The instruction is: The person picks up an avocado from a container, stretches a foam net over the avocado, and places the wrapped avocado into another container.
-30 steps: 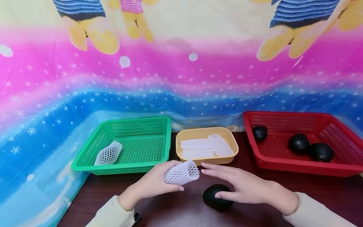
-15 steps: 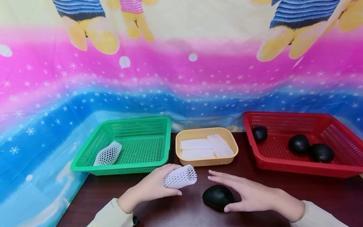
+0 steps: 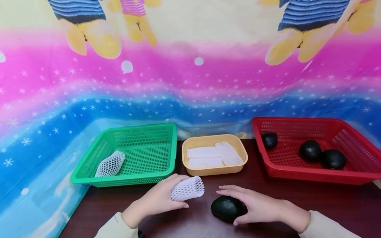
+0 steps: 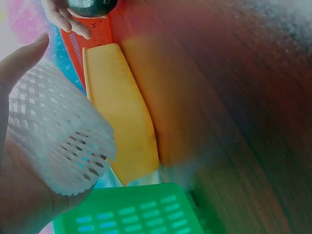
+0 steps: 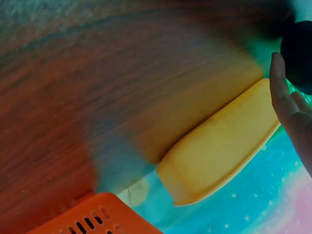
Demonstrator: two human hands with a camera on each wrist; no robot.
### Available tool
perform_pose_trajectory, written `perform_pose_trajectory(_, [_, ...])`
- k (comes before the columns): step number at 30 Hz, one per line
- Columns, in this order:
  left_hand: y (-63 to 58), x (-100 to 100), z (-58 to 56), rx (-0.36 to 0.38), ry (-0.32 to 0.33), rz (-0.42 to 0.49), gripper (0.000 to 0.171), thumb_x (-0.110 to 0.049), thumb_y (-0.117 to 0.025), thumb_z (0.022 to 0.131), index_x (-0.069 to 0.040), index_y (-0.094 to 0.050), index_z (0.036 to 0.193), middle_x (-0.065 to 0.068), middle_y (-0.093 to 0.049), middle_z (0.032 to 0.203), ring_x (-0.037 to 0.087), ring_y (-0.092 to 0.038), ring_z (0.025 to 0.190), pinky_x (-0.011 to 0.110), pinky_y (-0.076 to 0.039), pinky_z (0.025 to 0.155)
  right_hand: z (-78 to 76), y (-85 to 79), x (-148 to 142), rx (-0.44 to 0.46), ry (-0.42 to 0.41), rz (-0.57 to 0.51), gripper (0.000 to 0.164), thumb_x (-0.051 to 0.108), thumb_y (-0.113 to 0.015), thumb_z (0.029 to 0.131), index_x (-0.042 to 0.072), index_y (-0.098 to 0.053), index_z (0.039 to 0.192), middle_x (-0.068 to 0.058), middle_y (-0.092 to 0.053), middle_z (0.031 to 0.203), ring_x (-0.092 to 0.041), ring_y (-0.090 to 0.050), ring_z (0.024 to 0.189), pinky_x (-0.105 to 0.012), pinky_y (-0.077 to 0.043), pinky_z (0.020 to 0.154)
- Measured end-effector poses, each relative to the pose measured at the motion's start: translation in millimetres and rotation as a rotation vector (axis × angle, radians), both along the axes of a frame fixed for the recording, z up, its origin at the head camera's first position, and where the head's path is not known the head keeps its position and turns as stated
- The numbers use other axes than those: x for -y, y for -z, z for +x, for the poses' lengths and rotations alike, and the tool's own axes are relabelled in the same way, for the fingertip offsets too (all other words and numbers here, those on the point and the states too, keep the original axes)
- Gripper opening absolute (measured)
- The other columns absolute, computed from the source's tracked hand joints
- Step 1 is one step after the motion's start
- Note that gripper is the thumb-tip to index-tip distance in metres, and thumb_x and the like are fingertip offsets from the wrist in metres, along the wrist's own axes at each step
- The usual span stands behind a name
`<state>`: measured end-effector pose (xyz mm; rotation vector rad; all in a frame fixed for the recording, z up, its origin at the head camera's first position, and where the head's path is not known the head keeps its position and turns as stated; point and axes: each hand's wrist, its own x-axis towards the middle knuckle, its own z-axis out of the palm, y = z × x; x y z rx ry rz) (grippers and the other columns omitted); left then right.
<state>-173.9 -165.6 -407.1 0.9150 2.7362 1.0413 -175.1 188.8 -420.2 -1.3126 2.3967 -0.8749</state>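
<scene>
My left hand (image 3: 162, 196) holds a white foam fruit net (image 3: 188, 189), its open end pointing right toward my other hand. In the left wrist view, thumb and palm lie around this foam net (image 4: 58, 126). A dark, glossy avocado (image 3: 227, 208) lies on the table in front of me. My right hand (image 3: 262, 205) is around its right side, thumb at the near side and fingers along the far side. The right wrist view catches the dark avocado (image 5: 300, 56) beside a finger at the right edge. The palm side of that hand is hidden.
A green basket (image 3: 174, 148) at left holds one netted piece (image 3: 110, 164). In the middle, a yellow tray (image 3: 214, 171) holds several flat foam nets (image 3: 228, 153). The red basket (image 3: 312, 175) at right contains 3 avocados (image 3: 310, 150). A patterned cloth (image 3: 193, 82) hangs behind.
My right hand first drew back right off the avocado, then came in lower and closed around it. My left hand lowered slightly with the foam net. The head view shifted a little.
</scene>
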Motion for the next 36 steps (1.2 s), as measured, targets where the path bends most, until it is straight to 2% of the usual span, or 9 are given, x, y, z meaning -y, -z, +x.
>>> perform_pose_trajectory(5, [1.9,1.0,0.4,-0.010,0.005,-0.009,0.069,-0.032,-0.090,0.079,-0.030,-0.056,0.140,-0.012,-0.059,0.121,0.007,-0.058,0.106,0.036,-0.052,0.092,-3.0,3.6,0.3,0.031,-0.018,0.008,0.075,0.040,-0.077,0.093,0.022,-0.042,0.156,-0.010,-0.043,0.156,-0.024,-0.044,0.140,-0.037,-0.046,0.106])
perform_pose_trajectory(15, [-1.3,1.3,1.3,-0.046,-0.020,-0.059,0.069,-0.033,-0.091,0.078,-0.030,-0.057,0.138,-0.012,-0.059,0.121,0.008,-0.058,0.105,0.038,-0.052,0.088,-4.9,9.1,0.8,0.006,-0.054,0.005,0.069,0.035,-0.077,0.094,0.020,-0.046,0.154,-0.009,-0.045,0.153,-0.022,-0.047,0.137,-0.035,-0.047,0.103])
perform_pose_trajectory(24, [-2.4,1.9,2.0,-0.078,-0.043,-0.095,0.065,-0.030,-0.091,0.078,-0.024,-0.059,0.134,-0.010,-0.060,0.120,0.008,-0.059,0.103,0.037,-0.053,0.088,-5.4,7.2,1.5,-0.045,-0.064,-0.001,0.065,0.027,-0.079,0.092,0.021,-0.049,0.150,0.005,-0.049,0.143,-0.015,-0.051,0.126,-0.033,-0.050,0.099])
perform_pose_trajectory(31, [-3.5,2.1,1.4,-0.117,-0.045,-0.089,0.063,-0.027,-0.092,0.077,-0.021,-0.061,0.131,-0.009,-0.063,0.119,0.010,-0.061,0.102,0.039,-0.054,0.087,-4.3,6.8,2.2,-0.042,-0.072,-0.010,0.064,0.026,-0.079,0.092,0.023,-0.050,0.149,0.007,-0.049,0.140,-0.012,-0.052,0.123,-0.032,-0.051,0.097])
perform_pose_trajectory(36, [-4.4,1.6,1.0,-0.109,-0.053,-0.086,0.063,-0.027,-0.092,0.076,-0.022,-0.061,0.131,-0.009,-0.063,0.120,0.010,-0.061,0.102,0.039,-0.054,0.088,-5.2,2.0,2.3,-0.077,-0.072,-0.024,0.065,0.022,-0.081,0.090,0.025,-0.051,0.148,0.007,-0.050,0.140,-0.013,-0.053,0.123,-0.032,-0.051,0.097])
